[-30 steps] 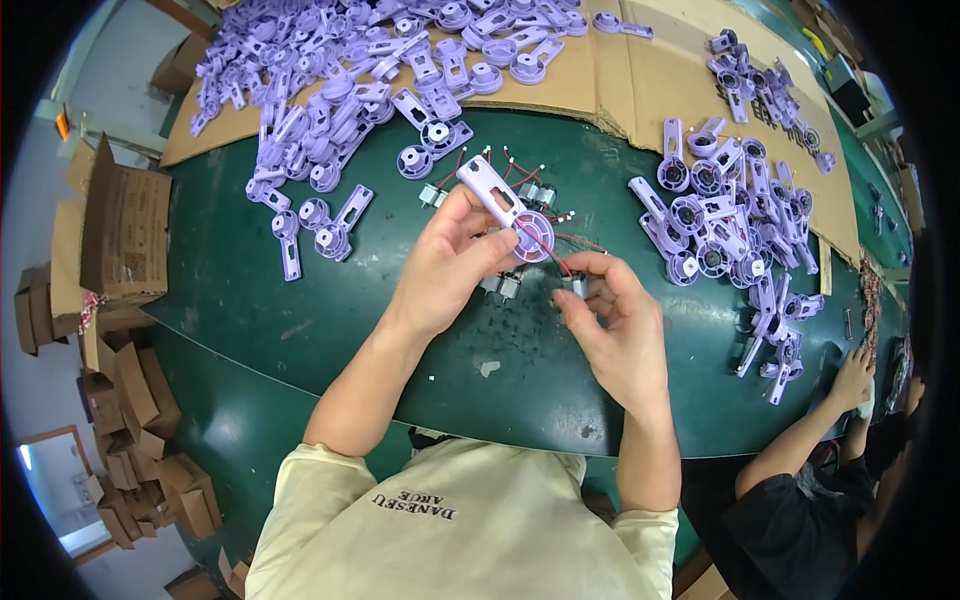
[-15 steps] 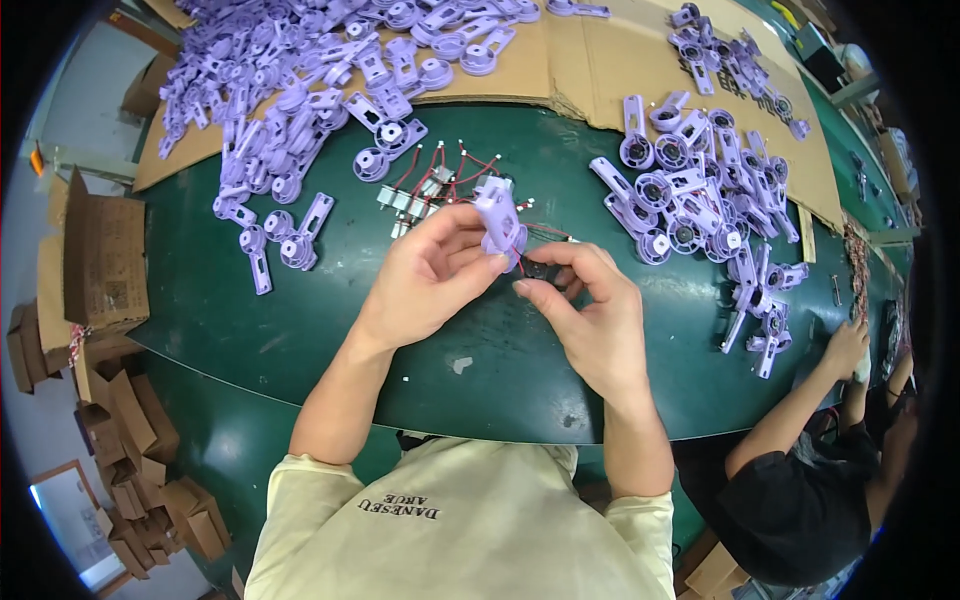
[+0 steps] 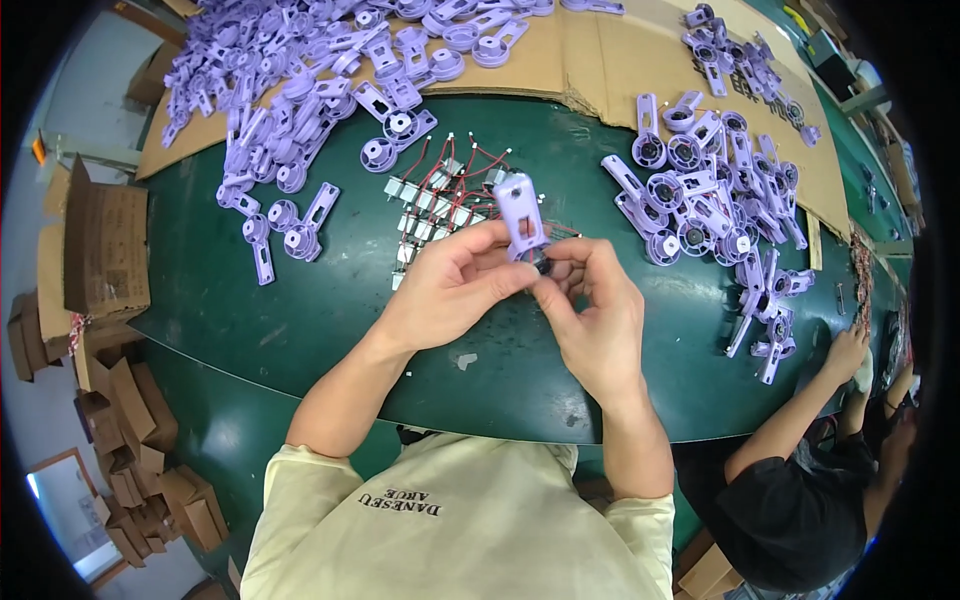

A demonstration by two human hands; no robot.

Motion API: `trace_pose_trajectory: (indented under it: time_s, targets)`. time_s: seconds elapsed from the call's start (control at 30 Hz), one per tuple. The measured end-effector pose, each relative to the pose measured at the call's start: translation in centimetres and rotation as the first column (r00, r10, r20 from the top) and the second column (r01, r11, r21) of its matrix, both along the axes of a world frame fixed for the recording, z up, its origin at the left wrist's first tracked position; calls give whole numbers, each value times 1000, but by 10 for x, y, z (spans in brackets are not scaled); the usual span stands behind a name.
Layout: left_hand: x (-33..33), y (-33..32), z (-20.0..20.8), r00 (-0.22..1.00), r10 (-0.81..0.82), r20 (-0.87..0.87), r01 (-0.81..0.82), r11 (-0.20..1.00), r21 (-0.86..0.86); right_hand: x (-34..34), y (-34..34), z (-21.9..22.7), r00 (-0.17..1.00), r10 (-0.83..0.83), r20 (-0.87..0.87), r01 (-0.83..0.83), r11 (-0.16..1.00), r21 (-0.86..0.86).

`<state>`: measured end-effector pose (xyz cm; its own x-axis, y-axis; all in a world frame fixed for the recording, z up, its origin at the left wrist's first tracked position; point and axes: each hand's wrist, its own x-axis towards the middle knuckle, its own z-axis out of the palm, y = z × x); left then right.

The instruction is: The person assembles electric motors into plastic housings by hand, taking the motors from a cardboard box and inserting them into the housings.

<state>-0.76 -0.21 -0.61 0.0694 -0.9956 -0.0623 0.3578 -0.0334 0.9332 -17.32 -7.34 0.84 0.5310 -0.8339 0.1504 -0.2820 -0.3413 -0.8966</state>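
Observation:
Over the near middle of the green table, my left hand (image 3: 459,285) is closed on a purple plastic housing (image 3: 520,212) with a long slotted arm and a round end. The slotted arm points away from me. My right hand (image 3: 597,305) pinches a small round black part (image 3: 541,262) at the housing's round end. Fingers hide much of that end, so I cannot tell how deep the black part sits. Just beyond my hands lies a cluster of small silver blocks (image 3: 428,205) with red wires and white plugs.
A large heap of purple housings (image 3: 290,95) covers cardboard (image 3: 590,60) at the far left. On the right lies a pile of housings with black round parts (image 3: 690,190). A co-worker's arm (image 3: 800,420) rests at the right edge. Cardboard boxes (image 3: 110,240) stand left.
The housing has turned, its slotted arm facing up more fully, and shifted slightly right. The black part, earlier beside the round end, is now against it. More silver blocks show beyond my left hand.

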Motion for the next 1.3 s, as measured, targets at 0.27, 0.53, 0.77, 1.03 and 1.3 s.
trace_pose_trajectory:
  time_s: [0.27, 0.53, 0.77, 1.03, 1.3]
  targets:
    - [3, -2, 4, 999, 46, 21, -47, 998, 32, 5, -1, -10, 980, 25, 198, -48, 992, 114]
    - [-5, -3, -2, 993, 62, 100, -65, 998, 25, 1, -1, -9, 969, 1, 245, -112, 890, 441]
    - [1, -2, 6, 993, 81, 82, -84, 996, 26, -4, -14, -2, 945, -10, 328, -175, 832, 527]
    - [-20, 0, -4, 976, 147, 161, -135, 987, -85, 2, -9, -8, 875, -141, 463, -177, 797, 577]
    - [-21, -3, -9, 987, 148, 55, -147, 989, -28, 5, -7, -4, 906, -168, 388, -138, 751, 646]
